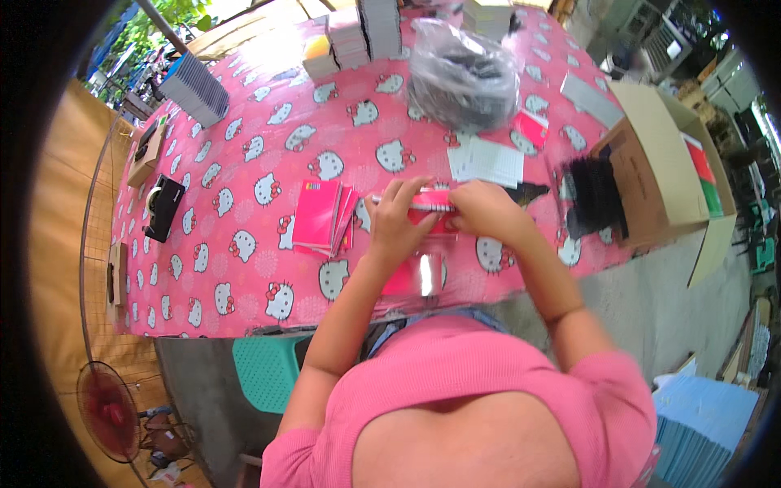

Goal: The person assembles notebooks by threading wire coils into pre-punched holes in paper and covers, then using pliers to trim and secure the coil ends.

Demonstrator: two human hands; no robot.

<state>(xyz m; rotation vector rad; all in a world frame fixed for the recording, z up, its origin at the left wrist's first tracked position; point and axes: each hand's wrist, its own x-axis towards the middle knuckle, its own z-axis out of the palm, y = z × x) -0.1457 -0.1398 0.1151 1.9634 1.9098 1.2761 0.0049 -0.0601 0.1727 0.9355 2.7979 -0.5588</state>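
Observation:
Both hands are over the near middle of the table, closed on a small pink-red booklet stack [431, 198] with a striped white edge. My left hand [396, 218] grips its left end with bent fingers. At the other end, my right hand [486, 210] has its fingers curled over the corner. The fingers partly hide the stack, so its exact number of pieces does not show. Left of my left hand lies a fanned pile of pink booklets [316, 213]. Below the hands, a shiny clear-and-pink item [415, 275] sits by the table's near edge.
White printed sheets [486, 161] and a bulging clear plastic bag [464, 77] lie beyond my hands. A tape dispenser [165, 209] and a blue book stack [195, 88] stand left. At right are black bundled material [592, 195] and an open cardboard box [651, 175].

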